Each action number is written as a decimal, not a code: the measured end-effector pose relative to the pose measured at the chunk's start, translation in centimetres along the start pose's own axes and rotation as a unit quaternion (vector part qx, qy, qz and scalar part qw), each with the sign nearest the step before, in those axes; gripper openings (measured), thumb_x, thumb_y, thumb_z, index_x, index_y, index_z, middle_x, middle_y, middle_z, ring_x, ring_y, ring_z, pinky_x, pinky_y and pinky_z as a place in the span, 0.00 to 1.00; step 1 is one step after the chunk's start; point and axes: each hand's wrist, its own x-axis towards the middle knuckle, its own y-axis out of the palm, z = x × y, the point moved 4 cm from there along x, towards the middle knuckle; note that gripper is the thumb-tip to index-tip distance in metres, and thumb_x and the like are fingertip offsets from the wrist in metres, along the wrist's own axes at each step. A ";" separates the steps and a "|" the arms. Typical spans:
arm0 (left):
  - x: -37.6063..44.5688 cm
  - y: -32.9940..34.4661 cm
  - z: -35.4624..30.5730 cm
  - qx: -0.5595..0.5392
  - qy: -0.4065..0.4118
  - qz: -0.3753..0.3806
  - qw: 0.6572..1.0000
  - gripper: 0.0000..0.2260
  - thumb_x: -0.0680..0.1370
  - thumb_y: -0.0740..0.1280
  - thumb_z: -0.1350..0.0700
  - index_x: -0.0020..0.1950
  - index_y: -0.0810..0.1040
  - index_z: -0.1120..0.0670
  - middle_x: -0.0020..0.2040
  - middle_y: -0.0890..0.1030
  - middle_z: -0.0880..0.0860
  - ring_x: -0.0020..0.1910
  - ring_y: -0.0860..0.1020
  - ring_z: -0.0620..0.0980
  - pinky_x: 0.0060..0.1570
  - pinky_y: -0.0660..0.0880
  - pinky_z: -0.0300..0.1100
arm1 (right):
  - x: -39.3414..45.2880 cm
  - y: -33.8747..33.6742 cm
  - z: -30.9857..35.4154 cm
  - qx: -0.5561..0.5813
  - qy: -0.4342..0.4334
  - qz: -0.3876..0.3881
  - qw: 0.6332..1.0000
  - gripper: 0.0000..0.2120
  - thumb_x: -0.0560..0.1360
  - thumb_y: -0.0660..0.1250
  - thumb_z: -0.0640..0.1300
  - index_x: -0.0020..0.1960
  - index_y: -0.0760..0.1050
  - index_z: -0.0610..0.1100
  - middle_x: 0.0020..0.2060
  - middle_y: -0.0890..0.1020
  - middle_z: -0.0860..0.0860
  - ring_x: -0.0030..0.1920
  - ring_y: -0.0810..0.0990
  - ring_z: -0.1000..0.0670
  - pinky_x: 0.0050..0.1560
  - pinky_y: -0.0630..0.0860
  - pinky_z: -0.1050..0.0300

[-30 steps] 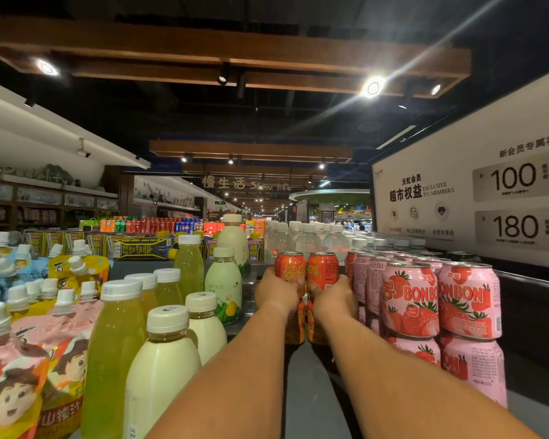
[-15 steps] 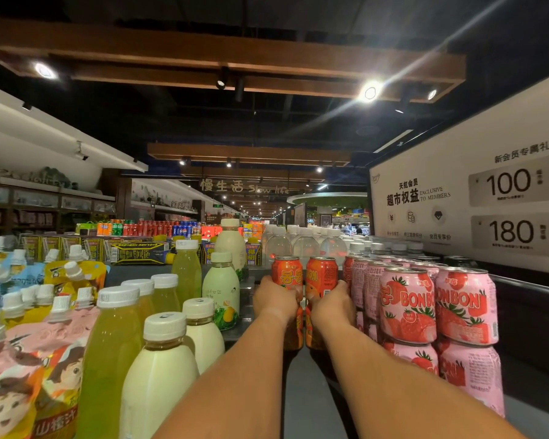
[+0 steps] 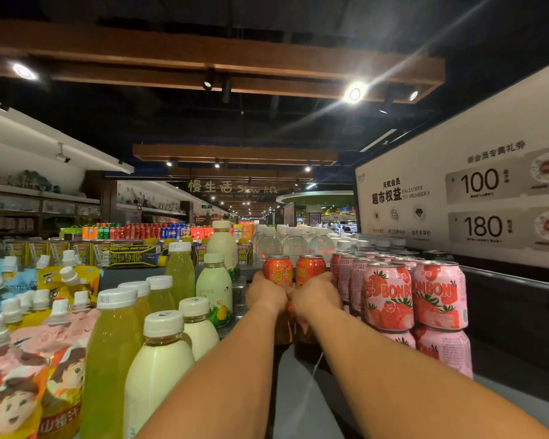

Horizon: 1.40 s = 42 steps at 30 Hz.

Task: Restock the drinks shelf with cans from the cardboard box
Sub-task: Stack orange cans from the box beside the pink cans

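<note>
My left hand (image 3: 266, 294) is wrapped round the left orange can (image 3: 278, 270) and my right hand (image 3: 314, 296) round the right orange can (image 3: 310, 268), fingers curled to the far side so I only see the backs of my hands. Both cans stand upright, long axis vertical, side by side and nearly touching, straight ahead of me at full reach. Each sits on top of a lower orange can (image 3: 305, 335), partly hidden under my wrists, so I judge I am seating a second tier. What matters now is the lane: the pair lies between the pink strawberry cans (image 3: 387, 296) just to the right and the pale green bottle (image 3: 214, 288) to the left. My right hand is the closer one to the pink stack, almost against it, so any nudge should go straight back or slightly left. The shelf surface (image 3: 298, 391) in front of the stack is bare and grey. The cardboard box is not in view, so I cannot tell how many cans remain
</note>
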 end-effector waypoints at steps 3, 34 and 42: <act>-0.8 -0.7 -0.8 0.017 -0.021 0.013 1.000 0.33 0.75 0.74 0.54 0.76 0.63 0.56 0.69 0.75 0.60 0.68 0.75 0.61 0.66 0.72 0.51 | -2.0 -1.1 0.1 -0.023 -0.021 0.025 0.999 0.30 0.78 0.68 0.49 0.71 0.58 0.36 0.65 0.74 0.41 0.64 0.75 0.40 0.59 0.73 0.50; -52.5 -19.2 1.0 0.175 -0.043 -0.153 0.972 0.28 0.70 0.76 0.49 0.67 0.73 0.53 0.61 0.81 0.55 0.61 0.79 0.58 0.59 0.78 0.48 | -37.9 -18.0 -10.8 -0.025 -0.210 0.187 0.959 0.26 0.75 0.67 0.54 0.66 0.66 0.40 0.62 0.76 0.40 0.62 0.75 0.38 0.55 0.73 0.50; -69.3 -26.6 16.5 0.228 -0.255 -0.187 0.921 0.34 0.74 0.73 0.48 0.76 0.65 0.54 0.70 0.73 0.60 0.67 0.74 0.62 0.64 0.75 0.52 | -56.3 -10.2 -15.5 -0.024 -0.239 0.335 0.911 0.28 0.73 0.68 0.55 0.66 0.68 0.41 0.62 0.77 0.41 0.61 0.76 0.38 0.57 0.75 0.48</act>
